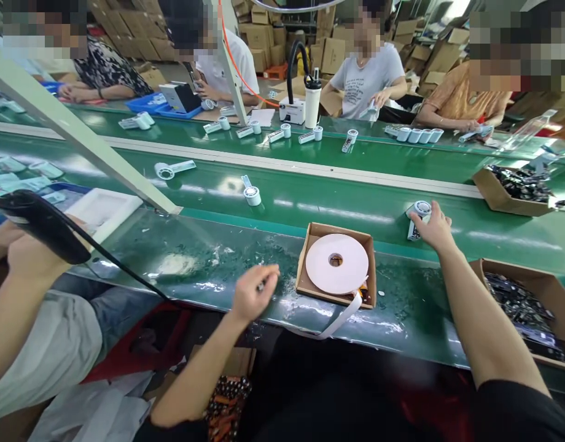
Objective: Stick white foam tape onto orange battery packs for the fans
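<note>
My right hand (pixel 433 228) reaches over the green conveyor belt. Its thumb and fingers are around a small white handheld fan (pixel 421 207) with a round head and dark parts in its handle. My left hand (pixel 256 291) is curled above the near work ledge, fingers pressed together. A small dark bit shows between them, too small to name. Between my hands sits a cardboard box (pixel 301 270) holding a roll of white tape (pixel 320 270), whose loose strip hangs over the ledge edge.
More handheld fans (pixel 252 194) lie along the belt (pixel 301 212). At the right are cardboard boxes of dark parts (pixel 522 301) (pixel 524 184). A slanted post (pixel 89 116) stands left, near a co-worker's arm and black handheld device (pixel 40 224). Several co-workers sit across.
</note>
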Action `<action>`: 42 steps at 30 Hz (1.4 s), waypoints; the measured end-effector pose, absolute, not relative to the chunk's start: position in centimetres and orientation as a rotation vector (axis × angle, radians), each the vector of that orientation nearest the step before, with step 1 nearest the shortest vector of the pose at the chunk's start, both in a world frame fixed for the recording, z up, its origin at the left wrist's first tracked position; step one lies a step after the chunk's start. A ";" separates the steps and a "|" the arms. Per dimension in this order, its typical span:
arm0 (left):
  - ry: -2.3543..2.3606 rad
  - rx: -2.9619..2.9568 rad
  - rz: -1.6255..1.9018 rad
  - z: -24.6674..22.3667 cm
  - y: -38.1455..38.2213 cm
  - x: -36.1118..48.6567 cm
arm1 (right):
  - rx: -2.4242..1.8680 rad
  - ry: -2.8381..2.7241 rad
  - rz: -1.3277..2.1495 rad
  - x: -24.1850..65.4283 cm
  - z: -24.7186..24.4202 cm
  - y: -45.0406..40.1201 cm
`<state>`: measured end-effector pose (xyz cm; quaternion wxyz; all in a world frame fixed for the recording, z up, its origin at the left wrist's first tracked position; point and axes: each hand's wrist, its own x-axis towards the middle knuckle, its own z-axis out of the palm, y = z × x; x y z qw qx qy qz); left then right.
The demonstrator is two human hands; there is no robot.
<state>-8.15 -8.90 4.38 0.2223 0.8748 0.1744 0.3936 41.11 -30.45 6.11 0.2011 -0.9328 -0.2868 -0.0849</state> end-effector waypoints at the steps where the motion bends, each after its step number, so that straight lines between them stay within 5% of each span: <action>1: 0.548 2.459 1.087 4.6 -6.1 -7.0 | -2.590 -0.810 -0.222 40.0 5.6 -31.6; 9: 0.604 2.530 1.237 7.2 9.2 4.4 | -2.225 -1.131 -0.236 26.0 0.7 -43.2; 16: -0.385 2.740 0.517 8.8 -5.7 5.6 | -2.103 -1.055 0.025 18.5 2.6 -44.7; 24: -0.073 2.920 -0.035 9.5 -11.0 5.9 | -2.134 -1.041 0.261 16.5 7.4 -38.1; 30: -0.077 2.931 0.483 10.0 -11.6 3.2 | -2.554 -1.065 0.262 14.0 8.3 -36.1; 34: 0.015 2.939 0.755 10.6 -12.9 -0.8 | -2.154 -1.085 0.305 13.2 8.8 -37.0; 42: 0.092 2.958 0.777 10.7 -11.7 -7.8 | -1.198 -1.515 1.096 10.1 10.0 -35.2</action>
